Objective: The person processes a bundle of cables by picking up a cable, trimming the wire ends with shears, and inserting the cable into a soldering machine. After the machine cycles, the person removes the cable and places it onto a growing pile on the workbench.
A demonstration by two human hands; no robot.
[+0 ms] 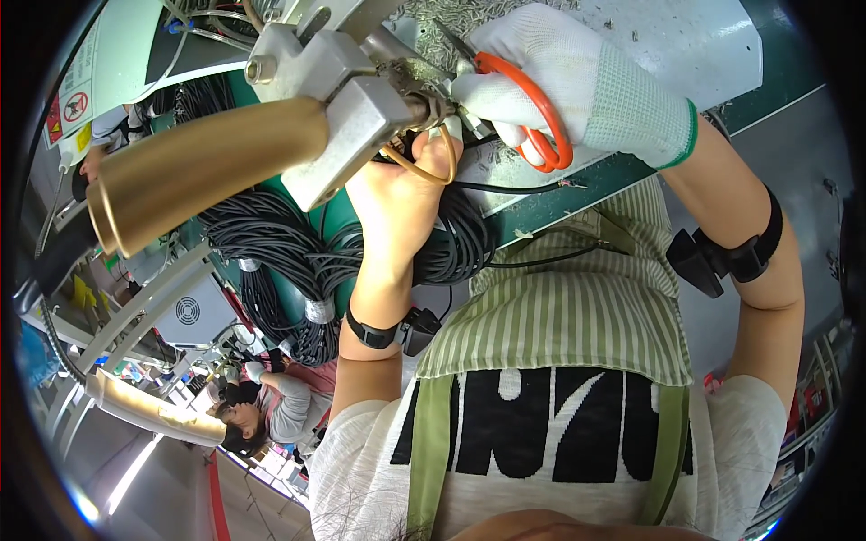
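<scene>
My bare left hand (401, 194) is closed by the metal work head, its fingertips partly hidden behind it. A black cable (510, 187) runs out of its grip to the right, ending in stripped strands, and a tan wire (422, 169) loops over the fingers. In a white knitted glove, my right hand (550, 77) grips red-handled scissors (552, 126), their dark blades pointing up and left. Its thumb and fingertips come close to the left fingertips, at the tip of the metal head (361, 135). What lies between them is too small to make out.
Bundles of black cable (271, 230) lie on the green bench left of my left forearm. Small metal bits (442, 36) are strewn over the pale plate (686, 54). A gold-coloured tube (207, 171) crosses the upper left. Another person (293, 401) works at the lower left.
</scene>
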